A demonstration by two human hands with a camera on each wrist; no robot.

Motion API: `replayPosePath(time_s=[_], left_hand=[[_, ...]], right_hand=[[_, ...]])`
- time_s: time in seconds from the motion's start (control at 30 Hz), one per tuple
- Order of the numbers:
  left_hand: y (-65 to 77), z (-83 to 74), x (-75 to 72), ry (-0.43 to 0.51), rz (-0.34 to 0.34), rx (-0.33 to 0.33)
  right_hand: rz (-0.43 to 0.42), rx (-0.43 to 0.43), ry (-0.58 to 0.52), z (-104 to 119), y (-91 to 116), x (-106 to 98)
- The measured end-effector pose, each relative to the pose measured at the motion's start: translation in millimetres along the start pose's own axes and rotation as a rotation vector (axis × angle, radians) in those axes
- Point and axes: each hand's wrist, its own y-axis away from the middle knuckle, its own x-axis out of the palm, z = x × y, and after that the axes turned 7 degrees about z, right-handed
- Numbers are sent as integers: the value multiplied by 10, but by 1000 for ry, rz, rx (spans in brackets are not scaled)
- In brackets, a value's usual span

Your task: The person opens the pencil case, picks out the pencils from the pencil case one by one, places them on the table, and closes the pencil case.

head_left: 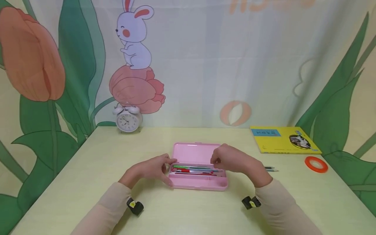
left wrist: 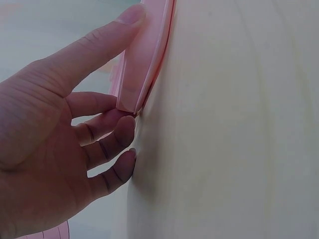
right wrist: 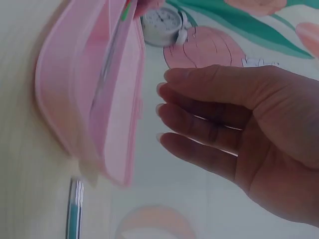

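A pink pencil case [head_left: 197, 187] lies with its lid raised at the back, in the middle of the table. Its long compartment holds several pens [head_left: 188, 170], some red, one green. My left hand [head_left: 152, 168] grips the left end of the case, thumb at the near corner and fingertips at the far side. The left wrist view has that hand [left wrist: 65, 134] with the thumb along the case wall [left wrist: 149, 59]. Over the right part of the case hovers my right hand [head_left: 232, 158]; in the right wrist view this hand [right wrist: 224, 114] has loosely bent fingers and holds nothing.
Partly behind the right forearm lie slim pens [head_left: 271, 169] on the table [head_left: 194, 212]. Farther right are a yellow book [head_left: 276, 143] and an orange tape ring [head_left: 322, 169]. A white alarm clock [head_left: 128, 121] stands at the back left, before a printed curtain [head_left: 194, 65].
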Motion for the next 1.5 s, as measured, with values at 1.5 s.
replayPosePath(time_s=[1.5], left_hand=[[6,5,-6,22,12,30]], right_hand=[[65,7,97,254,-412,310]])
